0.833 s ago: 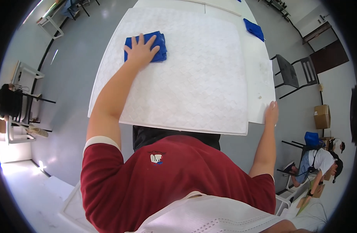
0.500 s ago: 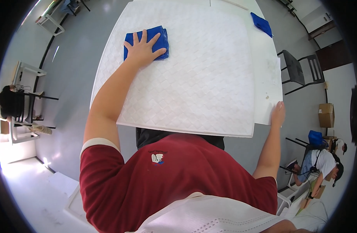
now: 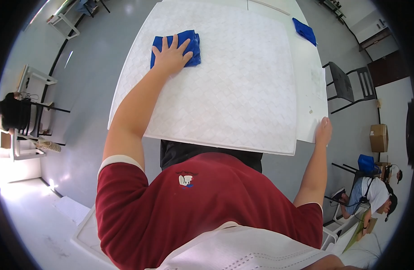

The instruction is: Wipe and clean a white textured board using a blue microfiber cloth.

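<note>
Folded blue cloth [image 3: 195,44] pressed under a spread left hand [image 3: 170,59]

The left arm reaches forward and slightly to the right from its sleeve, elbow bent a little, with the bare forearm passing over a broad white panel [image 3: 225,94]. Its hand lies palm down, fingers splayed and pointing away from the body, thumb angled out to the right; it presses on the cloth rather than gathering it up. The right arm extends lower and well out to the side, and the right hand [image 3: 323,130] rests at the near right corner of the white table [image 3: 311,85]. Its fingers lie close together along the edge; whether they curl underneath to grip cannot be made out.

The cloth sits on the far left part of the panel, directly beneath the left palm and well apart from the right hand. It is a roughly square pad of deep blue fabric, with layered, slightly rumpled folds showing at its right side.

The panel is a large slab with straight edges and a raised, basket-weave-like texture, while the exposed table strip to its right looks smooth, with a few small marks. A second blue cloth [image 3: 304,31], also folded, lies near the table's far right edge.
</note>
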A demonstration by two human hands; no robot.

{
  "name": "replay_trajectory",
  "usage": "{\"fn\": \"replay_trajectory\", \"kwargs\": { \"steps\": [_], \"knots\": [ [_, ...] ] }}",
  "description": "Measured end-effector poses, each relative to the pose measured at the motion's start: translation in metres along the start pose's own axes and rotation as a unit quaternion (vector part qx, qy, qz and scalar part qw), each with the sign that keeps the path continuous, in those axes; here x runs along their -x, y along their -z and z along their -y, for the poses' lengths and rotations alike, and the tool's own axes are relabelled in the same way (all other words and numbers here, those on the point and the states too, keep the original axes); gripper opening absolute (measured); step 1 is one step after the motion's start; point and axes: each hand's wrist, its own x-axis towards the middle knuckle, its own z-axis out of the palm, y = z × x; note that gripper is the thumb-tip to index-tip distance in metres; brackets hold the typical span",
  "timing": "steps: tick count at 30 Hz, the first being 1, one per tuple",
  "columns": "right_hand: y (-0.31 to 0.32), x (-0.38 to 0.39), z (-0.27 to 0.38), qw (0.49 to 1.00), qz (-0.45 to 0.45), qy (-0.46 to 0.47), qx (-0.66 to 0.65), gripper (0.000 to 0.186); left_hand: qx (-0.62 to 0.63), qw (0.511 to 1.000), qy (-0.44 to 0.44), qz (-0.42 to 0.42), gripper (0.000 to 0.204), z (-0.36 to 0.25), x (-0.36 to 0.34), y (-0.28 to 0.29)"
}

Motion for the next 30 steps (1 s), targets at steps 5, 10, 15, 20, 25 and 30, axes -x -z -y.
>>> {"fn": "replay_trajectory", "kwargs": {
  "steps": [5,10,15,20,25,30],
  "knots": [
    [-0.005,-0.003,-0.002,1.0,0.003,-0.017,-0.006,0.051,-0.006,0.999,-0.044,0.014,0.062,0.01,0.037,0.015],
    [-0.003,-0.006,-0.012,0.999,0.026,-0.002,-0.033,0.052,0.018,1.0,0.022,0.009,0.062,0.055,0.065,0.02],
    [-0.003,-0.007,-0.013,0.999,0.014,0.012,-0.037,0.053,0.005,0.988,0.156,0.01,0.06,0.076,0.066,0.016],
    [-0.008,-0.009,-0.023,0.999,0.007,0.026,-0.019,0.055,-0.002,0.989,0.147,0.023,0.058,0.078,0.062,0.012],
    [0.006,-0.001,0.002,0.999,0.009,0.019,-0.026,0.052,-0.016,0.993,0.119,0.01,0.056,0.09,0.059,0.003],
    [-0.001,-0.005,-0.007,0.999,0.002,0.032,-0.011,0.054,0.013,0.995,0.099,0.001,0.053,0.101,0.056,-0.004]
  ]
}}
